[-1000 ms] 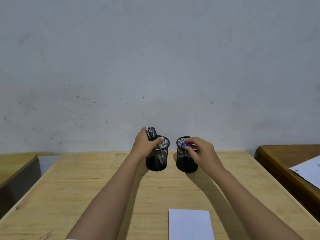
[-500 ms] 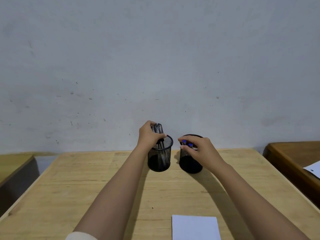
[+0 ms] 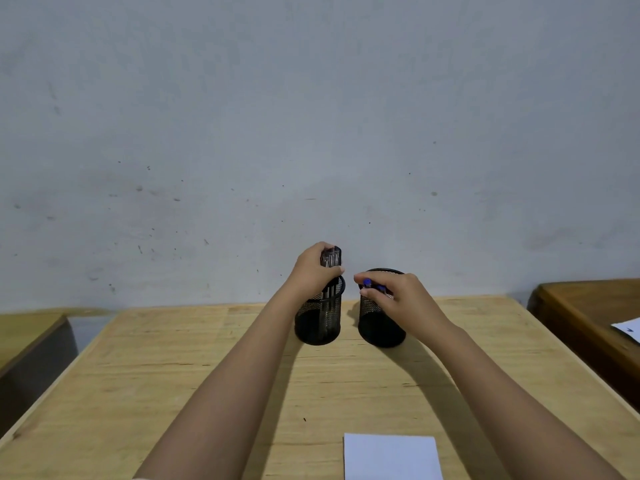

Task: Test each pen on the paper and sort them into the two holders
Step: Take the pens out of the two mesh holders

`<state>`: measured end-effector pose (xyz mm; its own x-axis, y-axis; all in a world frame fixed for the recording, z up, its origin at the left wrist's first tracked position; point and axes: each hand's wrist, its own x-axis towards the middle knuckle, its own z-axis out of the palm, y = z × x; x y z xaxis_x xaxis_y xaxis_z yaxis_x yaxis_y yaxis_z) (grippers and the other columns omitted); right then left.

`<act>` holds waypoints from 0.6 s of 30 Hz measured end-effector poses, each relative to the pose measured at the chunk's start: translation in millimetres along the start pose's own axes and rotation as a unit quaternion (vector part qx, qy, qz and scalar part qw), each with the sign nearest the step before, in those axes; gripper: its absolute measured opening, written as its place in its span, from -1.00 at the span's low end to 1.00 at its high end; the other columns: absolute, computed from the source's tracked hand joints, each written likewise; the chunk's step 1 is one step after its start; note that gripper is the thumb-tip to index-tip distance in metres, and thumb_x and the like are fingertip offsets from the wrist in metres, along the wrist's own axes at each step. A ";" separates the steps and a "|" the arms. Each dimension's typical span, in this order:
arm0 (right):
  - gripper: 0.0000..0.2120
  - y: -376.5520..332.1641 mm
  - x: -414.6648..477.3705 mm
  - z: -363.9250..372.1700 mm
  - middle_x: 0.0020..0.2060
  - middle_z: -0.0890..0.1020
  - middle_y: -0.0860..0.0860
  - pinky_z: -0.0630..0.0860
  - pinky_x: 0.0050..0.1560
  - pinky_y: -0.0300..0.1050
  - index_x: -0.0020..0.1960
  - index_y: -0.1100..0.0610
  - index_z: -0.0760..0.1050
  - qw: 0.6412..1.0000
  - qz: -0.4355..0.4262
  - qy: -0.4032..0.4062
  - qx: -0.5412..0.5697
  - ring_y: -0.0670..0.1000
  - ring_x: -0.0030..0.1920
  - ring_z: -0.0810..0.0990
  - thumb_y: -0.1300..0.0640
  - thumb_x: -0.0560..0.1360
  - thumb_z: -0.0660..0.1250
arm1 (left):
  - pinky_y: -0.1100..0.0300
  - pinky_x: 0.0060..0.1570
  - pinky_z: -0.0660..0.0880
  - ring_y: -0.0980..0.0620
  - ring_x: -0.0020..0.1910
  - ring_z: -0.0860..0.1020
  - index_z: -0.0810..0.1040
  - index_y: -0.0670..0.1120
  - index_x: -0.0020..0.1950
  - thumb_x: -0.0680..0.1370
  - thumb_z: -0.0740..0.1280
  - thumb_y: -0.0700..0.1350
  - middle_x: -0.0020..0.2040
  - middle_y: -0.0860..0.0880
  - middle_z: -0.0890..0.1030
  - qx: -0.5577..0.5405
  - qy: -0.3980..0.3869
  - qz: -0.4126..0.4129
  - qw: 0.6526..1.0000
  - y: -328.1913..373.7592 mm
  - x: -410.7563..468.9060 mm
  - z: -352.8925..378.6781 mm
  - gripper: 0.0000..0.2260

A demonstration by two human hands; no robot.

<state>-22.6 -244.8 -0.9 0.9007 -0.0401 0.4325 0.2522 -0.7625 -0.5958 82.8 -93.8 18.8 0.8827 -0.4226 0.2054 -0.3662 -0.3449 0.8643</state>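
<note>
Two black mesh holders stand side by side at the far middle of the wooden table. My left hand (image 3: 313, 273) is closed around a bundle of dark pens (image 3: 331, 258) that sticks up out of the left holder (image 3: 318, 323). My right hand (image 3: 398, 296) rests over the rim of the right holder (image 3: 381, 327), with its fingers closed on blue-capped pens (image 3: 372, 285). How many blue pens there are is hidden by the fingers. A white sheet of paper (image 3: 391, 455) lies at the table's near edge.
The light wooden table (image 3: 173, 375) reaches to a grey wall. A darker desk (image 3: 588, 313) with a sheet of paper on it stands to the right. Another desk (image 3: 27, 334) stands to the left, across a gap.
My left hand has drawn the bundle of dark pens higher out of the left holder. My right hand stays at the right holder with the blue pens. The view has shifted slightly.
</note>
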 end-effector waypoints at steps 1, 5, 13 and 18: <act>-0.73 0.3 0.2 -0.1 0.05 0.67 -0.06 0.48 0.16 -0.17 0.19 0.04 0.57 1.000 0.000 -0.002 -0.002 -0.08 0.08 0.59 0.13 0.50 0.33 | 0.10 0.08 0.50 -0.07 0.06 0.57 0.47 -0.14 0.18 0.47 0.41 -0.18 0.07 -0.08 0.60 -0.017 -0.015 -0.003 1.000 -1.2 0.3 -2.0 -0.70; -0.73 0.4 2.0 0.7 0.06 0.66 -0.08 0.45 0.13 -0.25 0.20 0.03 0.56 1.000 0.002 -0.008 -0.003 -0.11 0.07 0.58 0.13 0.50 0.33 | 0.07 0.11 0.50 -0.04 0.06 0.59 0.46 -0.11 0.11 0.51 0.36 -0.13 0.05 -0.11 0.64 -0.043 -0.053 0.001 0.998 -2.8 -2.8 -7.4 -0.80; -0.74 -8.2 2.0 -6.5 0.04 0.64 -0.12 0.47 0.08 -0.38 0.19 0.02 0.56 0.999 0.019 0.002 0.034 -0.17 0.03 0.59 0.13 0.52 0.31 | 0.19 0.10 0.45 0.06 -0.05 0.56 0.39 -0.14 0.09 0.61 0.15 -0.27 -0.06 -0.03 0.57 -0.082 -0.018 0.053 0.995 14.6 -7.6 -7.5 -0.90; -0.76 -39.2 1.5 -39.6 0.03 0.68 0.02 0.54 0.10 -0.22 0.16 0.04 0.58 0.999 0.002 0.036 0.037 -0.05 0.00 0.64 0.15 0.50 0.34 | 0.23 0.10 0.46 0.02 -0.03 0.56 0.39 -0.13 0.06 0.60 0.15 -0.30 -0.11 0.02 0.56 -0.097 0.034 0.124 0.987 59.8 -18.2 -31.2 -0.89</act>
<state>-45.2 -240.5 49.8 0.8749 -0.0902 0.4758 0.2767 -0.7132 -0.6440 54.0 -80.6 81.1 0.7933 -0.4148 0.4456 -0.5157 -0.0689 0.8540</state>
